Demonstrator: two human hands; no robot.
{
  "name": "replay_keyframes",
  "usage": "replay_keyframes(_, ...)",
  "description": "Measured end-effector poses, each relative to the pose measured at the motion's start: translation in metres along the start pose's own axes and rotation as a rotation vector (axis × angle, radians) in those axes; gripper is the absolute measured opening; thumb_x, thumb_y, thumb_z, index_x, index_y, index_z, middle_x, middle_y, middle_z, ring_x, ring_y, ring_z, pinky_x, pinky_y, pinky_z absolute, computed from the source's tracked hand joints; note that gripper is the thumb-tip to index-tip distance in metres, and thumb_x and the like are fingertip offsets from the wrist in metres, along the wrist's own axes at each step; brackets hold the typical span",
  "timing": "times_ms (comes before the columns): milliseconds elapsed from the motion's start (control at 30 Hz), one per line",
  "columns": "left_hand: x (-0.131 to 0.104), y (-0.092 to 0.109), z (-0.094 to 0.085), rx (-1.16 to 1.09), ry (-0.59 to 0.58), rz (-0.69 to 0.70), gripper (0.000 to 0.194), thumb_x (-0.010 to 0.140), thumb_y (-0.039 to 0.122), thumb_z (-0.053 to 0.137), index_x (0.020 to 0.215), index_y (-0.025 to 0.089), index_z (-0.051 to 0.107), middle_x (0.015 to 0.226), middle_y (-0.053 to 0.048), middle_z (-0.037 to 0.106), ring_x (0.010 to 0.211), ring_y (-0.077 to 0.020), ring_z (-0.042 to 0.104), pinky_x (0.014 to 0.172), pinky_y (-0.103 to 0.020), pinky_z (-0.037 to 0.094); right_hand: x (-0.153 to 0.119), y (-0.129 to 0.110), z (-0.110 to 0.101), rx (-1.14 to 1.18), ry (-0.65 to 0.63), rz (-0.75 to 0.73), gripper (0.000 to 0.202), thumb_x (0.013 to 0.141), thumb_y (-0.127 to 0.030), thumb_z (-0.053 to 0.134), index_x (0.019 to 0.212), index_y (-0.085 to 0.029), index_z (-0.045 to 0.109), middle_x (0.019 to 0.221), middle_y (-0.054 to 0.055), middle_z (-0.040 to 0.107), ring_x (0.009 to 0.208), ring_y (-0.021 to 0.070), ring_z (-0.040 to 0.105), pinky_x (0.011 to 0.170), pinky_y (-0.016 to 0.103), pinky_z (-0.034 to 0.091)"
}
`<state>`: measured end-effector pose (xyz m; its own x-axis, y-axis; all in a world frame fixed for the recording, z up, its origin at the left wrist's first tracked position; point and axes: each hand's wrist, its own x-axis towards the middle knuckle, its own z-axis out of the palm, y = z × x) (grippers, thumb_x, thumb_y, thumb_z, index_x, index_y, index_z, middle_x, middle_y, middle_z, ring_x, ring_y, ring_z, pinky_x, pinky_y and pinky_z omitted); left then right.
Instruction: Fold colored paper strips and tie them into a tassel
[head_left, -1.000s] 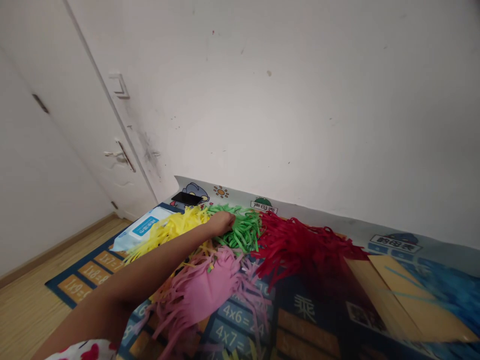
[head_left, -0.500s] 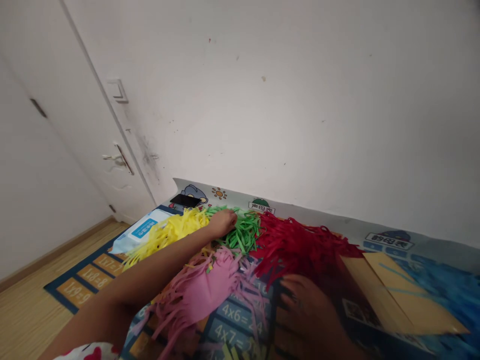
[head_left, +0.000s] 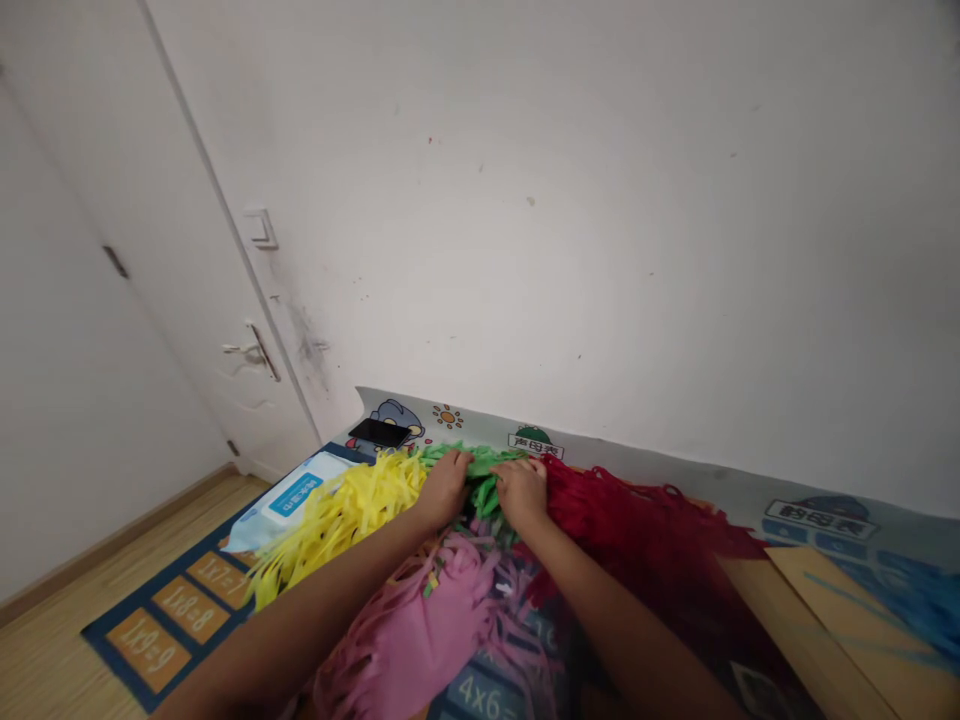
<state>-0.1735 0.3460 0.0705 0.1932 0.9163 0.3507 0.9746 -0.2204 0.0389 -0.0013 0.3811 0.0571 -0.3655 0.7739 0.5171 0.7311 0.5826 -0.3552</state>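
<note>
My left hand (head_left: 447, 488) is closed on the left side of a heap of green paper strips (head_left: 481, 458). Across from it my right hand (head_left: 523, 490) has its fingers curled into the same strips on the right. Both sets of fingertips are partly hidden among the green. A pile of yellow paper strips (head_left: 360, 500) lies left of my left hand. Beneath my forearms spreads a pink fringed sheet with loose strips (head_left: 427, 640). Dark red strips (head_left: 630, 530) lie beside my right hand and forearm.
A wet-wipes pack (head_left: 296, 495) and a black phone (head_left: 379, 432) lie at the left back. Tan cardboard (head_left: 847, 620) and blue strips (head_left: 930, 600) are at the right. The printed mat (head_left: 142, 650) curls up against the wall (head_left: 600, 200).
My right hand has moved up and left from beside the red strips into the green ones. My left hand stays at the green strips. The view has tilted slightly upward.
</note>
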Motion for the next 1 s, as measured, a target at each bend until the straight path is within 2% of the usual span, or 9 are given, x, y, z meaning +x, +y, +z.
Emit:
replay_keyframes(67,-0.005,-0.009,0.002,0.008,0.013,-0.023,0.032,0.085,0.009,0.055,0.116,0.015,0.055,0.107,-0.011,0.060,0.099,-0.0239,0.057,0.084,-0.038,0.045,0.005,0.012,-0.006,-0.014,0.006,-0.071,0.024,0.090,-0.014,0.055,0.097,-0.031,0.072,0.100,0.000,0.073,0.100,0.0193,0.056,0.100,0.041,0.023)
replay_keyframes(167,-0.011,-0.020,0.001,0.019,0.003,-0.001,0.027,0.086,0.009,0.051,0.110,0.018,0.059,0.098,-0.010,0.063,0.094,-0.0251,0.057,0.083,-0.039,0.042,0.005,0.027,-0.010,-0.029,0.005,-0.148,0.025,0.093,-0.017,0.053,0.100,-0.032,0.071,0.102,-0.002,0.072,0.103,0.0192,0.054,0.102,0.041,0.018)
replay_keyframes(300,-0.013,-0.024,-0.003,0.014,-0.001,0.065,0.031,0.085,0.024,0.061,0.115,0.020,0.059,0.112,-0.012,0.061,0.105,-0.0294,0.052,0.088,-0.043,0.037,-0.003,0.039,-0.001,-0.033,0.011,-0.148,0.024,0.092,-0.015,0.055,0.096,-0.031,0.072,0.101,-0.003,0.073,0.100,0.0187,0.054,0.100,0.040,0.019)
replay_keyframes(400,-0.010,-0.022,-0.004,-0.020,-0.012,0.112,0.038,0.084,0.039,0.066,0.116,0.020,0.061,0.112,-0.011,0.062,0.107,-0.0291,0.052,0.088,-0.042,0.035,-0.007,0.041,0.008,-0.028,0.017,-0.119,0.022,0.090,-0.013,0.056,0.091,-0.029,0.072,0.099,-0.002,0.073,0.098,0.0185,0.054,0.098,0.040,0.021)
replay_keyframes(467,-0.007,-0.020,-0.004,-0.050,-0.030,0.144,0.029,0.085,0.040,0.065,0.107,0.023,0.067,0.105,-0.008,0.066,0.103,-0.0269,0.054,0.088,-0.041,0.034,-0.007,0.042,0.010,-0.027,0.014,-0.104,0.020,0.088,-0.013,0.057,0.088,-0.027,0.072,0.097,-0.001,0.074,0.098,0.0191,0.054,0.097,0.040,0.021)
replay_keyframes(567,-0.002,-0.019,-0.005,-0.094,-0.054,0.168,0.012,0.086,0.032,0.064,0.088,0.023,0.072,0.093,-0.005,0.069,0.097,-0.0244,0.056,0.088,-0.040,0.034,-0.007,0.041,0.007,-0.022,-0.011,-0.107,0.016,0.085,-0.014,0.059,0.081,-0.024,0.072,0.091,0.001,0.074,0.095,0.0198,0.055,0.095,0.040,0.023)
replay_keyframes(633,0.000,-0.020,-0.006,-0.128,-0.062,0.164,0.012,0.086,0.027,0.064,0.081,0.022,0.073,0.088,-0.006,0.070,0.096,-0.0238,0.057,0.088,-0.040,0.034,-0.008,0.040,0.002,-0.009,-0.047,-0.139,0.014,0.084,-0.015,0.060,0.081,-0.024,0.071,0.091,0.000,0.074,0.095,0.0195,0.056,0.094,0.039,0.024)
replay_keyframes(767,0.005,-0.027,-0.008,-0.209,-0.100,0.135,0.011,0.084,0.024,0.067,0.075,0.018,0.070,0.082,-0.004,0.069,0.093,-0.0216,0.059,0.087,-0.038,0.041,-0.012,0.041,-0.006,0.024,-0.113,-0.194,0.015,0.083,-0.021,0.062,0.094,-0.026,0.072,0.103,0.001,0.073,0.102,0.0202,0.056,0.096,0.038,0.024)
replay_keyframes(1000,0.015,-0.041,-0.013,-0.337,-0.216,0.086,0.025,0.089,0.036,0.062,0.079,0.014,0.064,0.079,0.000,0.066,0.076,-0.0148,0.064,0.074,-0.034,0.053,-0.010,0.042,-0.007,0.063,-0.129,-0.087,0.020,0.092,-0.025,0.054,0.088,-0.026,0.074,0.099,0.000,0.074,0.096,0.0179,0.060,0.087,0.035,0.030)
